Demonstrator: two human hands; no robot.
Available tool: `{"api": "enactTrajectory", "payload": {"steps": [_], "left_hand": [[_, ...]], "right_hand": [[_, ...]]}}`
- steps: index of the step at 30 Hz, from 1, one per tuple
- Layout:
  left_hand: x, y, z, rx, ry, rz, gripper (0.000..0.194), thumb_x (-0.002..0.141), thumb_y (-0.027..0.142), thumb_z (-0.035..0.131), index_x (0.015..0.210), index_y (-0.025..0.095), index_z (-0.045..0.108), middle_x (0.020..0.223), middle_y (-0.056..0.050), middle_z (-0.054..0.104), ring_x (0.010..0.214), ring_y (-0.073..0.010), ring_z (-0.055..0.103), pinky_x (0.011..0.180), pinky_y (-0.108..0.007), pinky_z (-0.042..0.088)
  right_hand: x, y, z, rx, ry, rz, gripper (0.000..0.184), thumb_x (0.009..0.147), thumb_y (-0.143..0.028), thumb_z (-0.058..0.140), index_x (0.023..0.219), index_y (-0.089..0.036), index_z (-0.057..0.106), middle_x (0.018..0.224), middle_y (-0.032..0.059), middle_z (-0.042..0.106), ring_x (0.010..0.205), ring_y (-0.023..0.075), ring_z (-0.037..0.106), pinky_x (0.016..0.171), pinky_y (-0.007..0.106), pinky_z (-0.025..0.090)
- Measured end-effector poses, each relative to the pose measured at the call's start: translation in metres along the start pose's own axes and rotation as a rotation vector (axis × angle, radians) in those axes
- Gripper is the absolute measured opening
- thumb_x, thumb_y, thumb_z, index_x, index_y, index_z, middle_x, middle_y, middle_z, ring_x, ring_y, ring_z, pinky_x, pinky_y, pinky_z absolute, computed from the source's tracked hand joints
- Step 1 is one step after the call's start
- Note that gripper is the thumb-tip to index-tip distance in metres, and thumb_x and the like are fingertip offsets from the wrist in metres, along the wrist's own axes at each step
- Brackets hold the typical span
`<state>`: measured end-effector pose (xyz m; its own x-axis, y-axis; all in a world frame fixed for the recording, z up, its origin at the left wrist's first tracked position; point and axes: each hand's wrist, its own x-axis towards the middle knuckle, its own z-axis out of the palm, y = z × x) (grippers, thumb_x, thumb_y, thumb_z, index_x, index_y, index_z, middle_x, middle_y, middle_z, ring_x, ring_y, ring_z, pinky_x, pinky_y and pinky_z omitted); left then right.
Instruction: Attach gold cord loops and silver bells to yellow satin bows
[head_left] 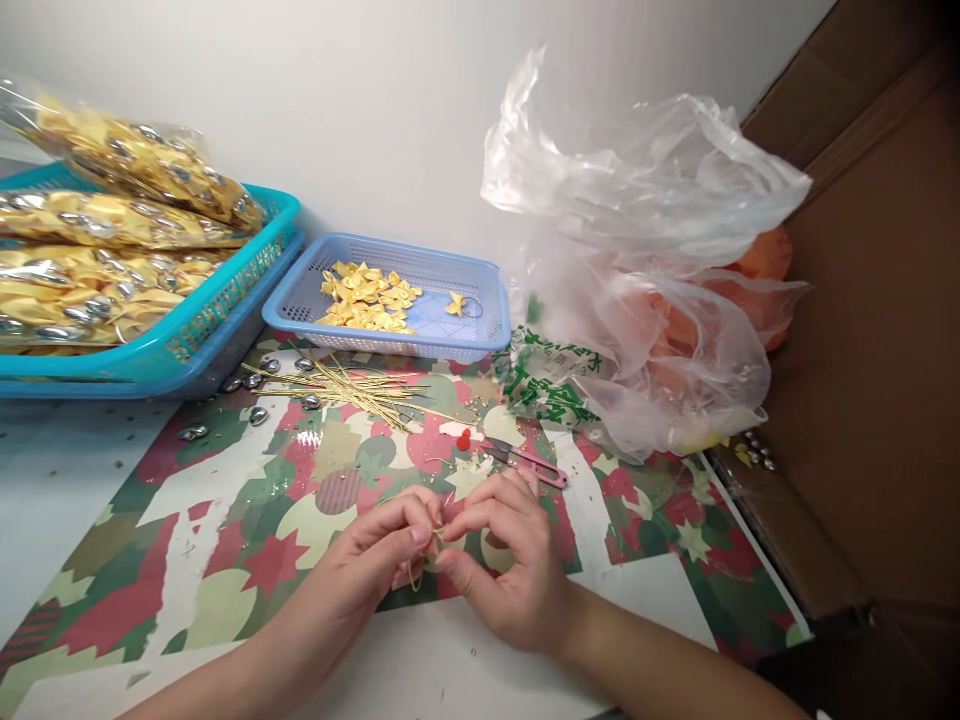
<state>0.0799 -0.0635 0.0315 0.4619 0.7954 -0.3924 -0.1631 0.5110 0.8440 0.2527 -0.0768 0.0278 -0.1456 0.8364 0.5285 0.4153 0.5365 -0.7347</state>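
My left hand (375, 565) and my right hand (506, 565) meet low in the middle of the view, fingertips pinched together on a thin gold wire tie (431, 545) that loops down between them. Both hands hover just above the patterned red, green and white paper (247, 520) covering the table. Pink thread snips (525, 460) lie just beyond my right hand. Farther back lies a loose bundle of gold wire ties (352, 388), with silver beads (259, 415) scattered around it.
A light blue tray (487, 300) holding several yellow ribbon bows (367, 297) stands at the back. A teal basket (225, 330) with bagged gold bows is at the left. Crumpled clear plastic bags (645, 260) sit at the right, beside a brown cardboard box (877, 350).
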Motion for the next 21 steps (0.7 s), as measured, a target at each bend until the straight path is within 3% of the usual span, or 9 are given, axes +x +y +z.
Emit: {"api": "enactTrajectory", "payload": {"steps": [7, 10, 14, 21], "left_hand": [[-0.001, -0.001, -0.002, 0.078, 0.001, 0.028, 0.041, 0.081, 0.055, 0.067, 0.063, 0.021, 0.054, 0.075, 0.003, 0.041, 0.063, -0.013, 0.034, 0.057, -0.023, 0.031], [-0.002, 0.001, -0.006, 0.14, -0.009, 0.022, 0.035, 0.084, 0.056, 0.064, 0.075, 0.023, 0.062, 0.067, 0.004, 0.04, 0.058, -0.0118, 0.028, 0.052, -0.023, 0.024], [-0.005, 0.004, -0.009, 0.35, 0.023, 0.076, 0.03, 0.087, 0.055, 0.06, 0.094, 0.026, 0.065, 0.067, 0.004, 0.045, 0.057, -0.0125, 0.033, 0.05, -0.024, 0.023], [-0.006, 0.002, -0.012, 0.593, 0.009, 0.122, 0.036, 0.094, 0.056, 0.046, 0.083, 0.024, 0.058, 0.065, 0.004, 0.039, 0.059, -0.0144, 0.033, 0.053, -0.025, 0.027]], "right_hand": [[0.002, 0.001, -0.004, 0.113, -0.092, 0.113, 0.013, 0.089, -0.021, 0.057, 0.076, -0.02, 0.055, 0.076, -0.0041, 0.056, 0.074, 0.0121, 0.051, 0.075, 0.032, 0.032], [0.003, 0.001, -0.007, 0.182, -0.085, 0.166, 0.013, 0.088, -0.019, 0.056, 0.075, -0.021, 0.053, 0.077, -0.0032, 0.055, 0.075, 0.0131, 0.051, 0.074, 0.032, 0.034], [0.005, 0.001, -0.01, 0.244, -0.06, 0.233, 0.014, 0.085, -0.017, 0.056, 0.072, -0.021, 0.051, 0.076, -0.0023, 0.053, 0.074, 0.0139, 0.051, 0.073, 0.032, 0.037], [0.007, 0.003, -0.013, 0.25, -0.064, 0.266, 0.016, 0.084, -0.018, 0.057, 0.069, -0.02, 0.051, 0.074, -0.0014, 0.052, 0.072, 0.0139, 0.052, 0.07, 0.031, 0.039]]}}
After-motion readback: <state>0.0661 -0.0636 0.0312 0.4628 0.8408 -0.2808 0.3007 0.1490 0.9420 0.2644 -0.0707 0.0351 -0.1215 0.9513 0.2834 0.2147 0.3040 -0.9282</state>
